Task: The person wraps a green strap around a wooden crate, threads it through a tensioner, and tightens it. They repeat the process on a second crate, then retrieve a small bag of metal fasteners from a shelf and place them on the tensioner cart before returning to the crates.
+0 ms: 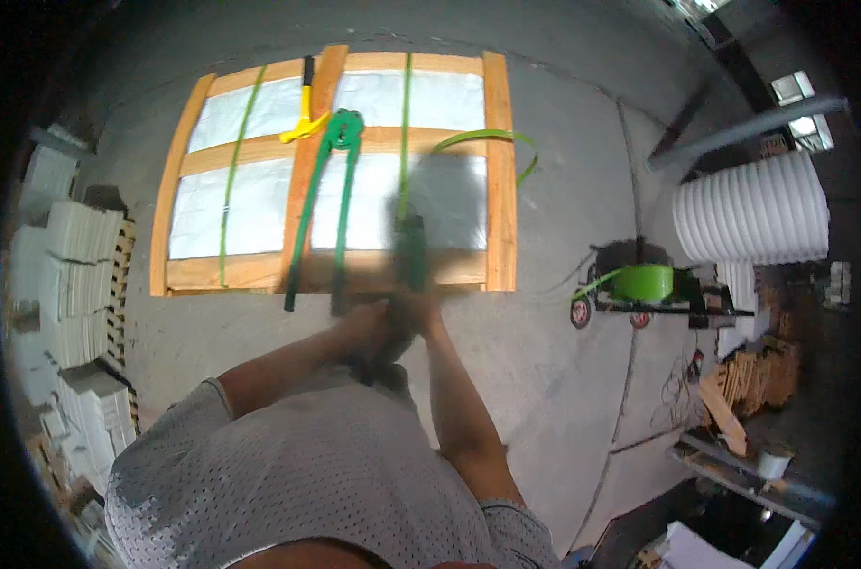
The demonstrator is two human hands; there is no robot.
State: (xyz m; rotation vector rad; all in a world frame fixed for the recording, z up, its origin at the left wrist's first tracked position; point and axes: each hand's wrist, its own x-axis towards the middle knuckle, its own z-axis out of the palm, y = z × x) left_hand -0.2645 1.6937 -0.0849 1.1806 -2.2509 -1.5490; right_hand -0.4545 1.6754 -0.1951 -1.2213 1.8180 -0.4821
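Observation:
A wooden-framed crate with white wrapped panels lies in front of me. My left hand and my right hand close together around the dark handle end of a green strapping tool at the crate's near edge. The tool's far end meets a green strap running across the top. Shadow darkens its outline. Left of it lies a green long-handled crimper, handles toward me. A yellow hammer with a black grip rests beyond the crimper. A second green strap crosses the crate's left part.
A loose strap end curls over the crate's right edge. To the right, a wheeled strap cart carries a green coil near a large white foam roll. Stacked white boards stand on pallets at left. Wood pieces lie at right.

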